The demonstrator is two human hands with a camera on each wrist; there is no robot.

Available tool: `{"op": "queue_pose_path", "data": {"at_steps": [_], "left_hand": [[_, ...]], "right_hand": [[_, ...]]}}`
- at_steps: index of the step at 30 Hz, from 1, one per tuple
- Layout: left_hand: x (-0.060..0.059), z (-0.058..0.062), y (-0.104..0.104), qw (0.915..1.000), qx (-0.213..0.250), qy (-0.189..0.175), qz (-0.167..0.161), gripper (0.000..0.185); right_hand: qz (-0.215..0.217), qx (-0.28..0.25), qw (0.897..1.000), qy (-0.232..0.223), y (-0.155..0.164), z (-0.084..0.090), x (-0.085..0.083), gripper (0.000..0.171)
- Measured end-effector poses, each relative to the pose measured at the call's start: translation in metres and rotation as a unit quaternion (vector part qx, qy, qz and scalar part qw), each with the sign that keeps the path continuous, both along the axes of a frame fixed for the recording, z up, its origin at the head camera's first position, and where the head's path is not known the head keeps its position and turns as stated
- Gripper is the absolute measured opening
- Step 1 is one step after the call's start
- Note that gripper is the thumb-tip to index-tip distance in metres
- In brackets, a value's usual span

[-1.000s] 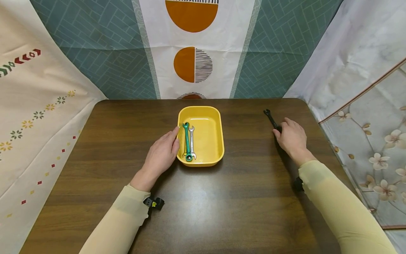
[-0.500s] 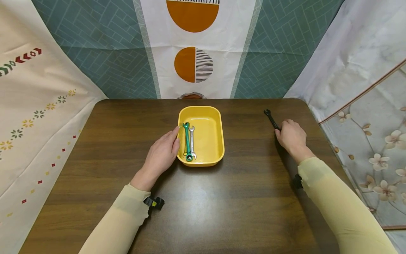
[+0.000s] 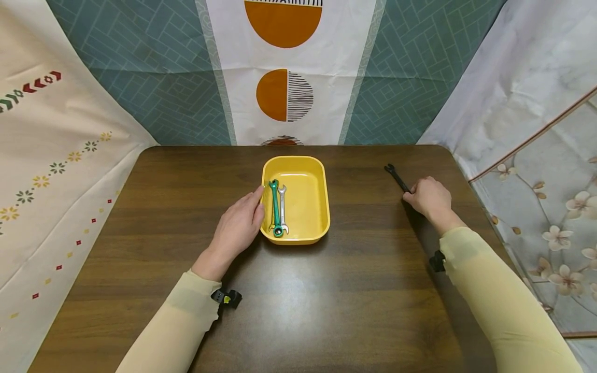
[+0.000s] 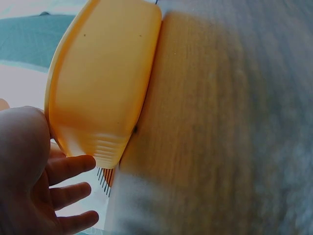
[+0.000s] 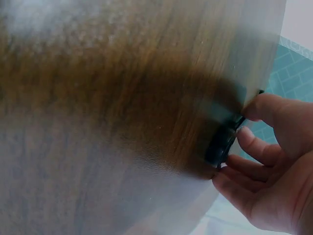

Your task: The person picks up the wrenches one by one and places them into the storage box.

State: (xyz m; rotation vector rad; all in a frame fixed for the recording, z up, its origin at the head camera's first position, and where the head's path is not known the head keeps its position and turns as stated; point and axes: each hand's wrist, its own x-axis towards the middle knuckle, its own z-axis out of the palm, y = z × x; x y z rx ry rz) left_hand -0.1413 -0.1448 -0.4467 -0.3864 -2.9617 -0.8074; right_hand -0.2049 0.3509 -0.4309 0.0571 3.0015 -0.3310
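Observation:
My left hand (image 3: 238, 220) is against the left side of a yellow plastic tray (image 3: 322, 202), touching its rim with fairly straight fingers. In the left wrist view, the outer wall of the tray (image 4: 105, 78) shows beside the loosely spread fingers (image 4: 73, 196). Inside the tray, a green wrench (image 3: 275, 207) and a silver wrench (image 3: 282, 207) lie along the left side, with a yellowish wrench end partly hidden beneath. Far to the right, my right hand (image 3: 429, 199) pinches the lower end of a black wrench (image 3: 396, 177). Its dark end (image 5: 222, 142) shows between thumb and fingers in the right wrist view.
A brown wooden table (image 3: 298, 300) bears everything. Patterned cloths hang around it: a teal and white one (image 3: 186, 93) behind, a cream one (image 3: 70, 171) at the left and a floral one (image 3: 550, 207) at the right.
The far end of the black wrench has swung slightly left and toward me as my right hand took firmer hold of it. My left hand and the tray have stayed put.

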Motion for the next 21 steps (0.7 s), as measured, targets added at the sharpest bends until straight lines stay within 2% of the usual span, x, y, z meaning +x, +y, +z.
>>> {"op": "queue_pose_path", "data": {"at_steps": [21], "left_hand": [[0.0012, 0.0014, 0.0002, 1.0, -0.003, 0.009, -0.002, 0.059]], "right_hand": [[-0.005, -0.013, 1.0, -0.015, 0.0003, 0.0024, 0.0032, 0.033]]}}
